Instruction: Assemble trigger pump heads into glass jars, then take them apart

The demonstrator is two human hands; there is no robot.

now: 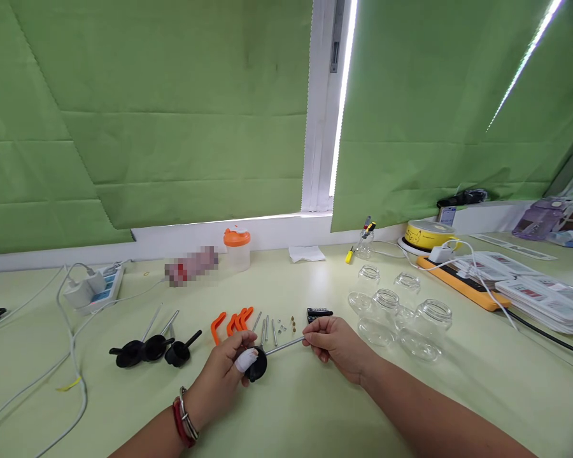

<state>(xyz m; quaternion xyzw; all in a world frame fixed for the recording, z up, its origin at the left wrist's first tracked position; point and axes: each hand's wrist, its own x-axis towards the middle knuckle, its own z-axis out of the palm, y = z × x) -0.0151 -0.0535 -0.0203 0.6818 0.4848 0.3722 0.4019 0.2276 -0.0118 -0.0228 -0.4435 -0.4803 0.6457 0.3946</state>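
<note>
My left hand (233, 366), its thumb wrapped in white, grips a small black plastic cup (256, 365) just above the table. A thin metal rod (285, 345) sticks out from that cup to the right. The rod's far end is pinched between the thumb and fingers of my right hand (332, 343). Just beyond my hands lie several orange curved handles (241, 319), several metal screws (268, 331), and tiny nuts and brass-coloured pieces (293, 323). A black part with a spring (319, 313) rests behind my right hand. More black cups (155, 347) with rods lie to the left.
Several clear glass jars (384, 315) stand at right, near screwdrivers (365, 234) in a small jar. White cables (71, 337) and a power strip (109, 286) occupy the left. An orange-lidded cup (237, 249) stands at the back; an orange power strip (463, 283) lies right.
</note>
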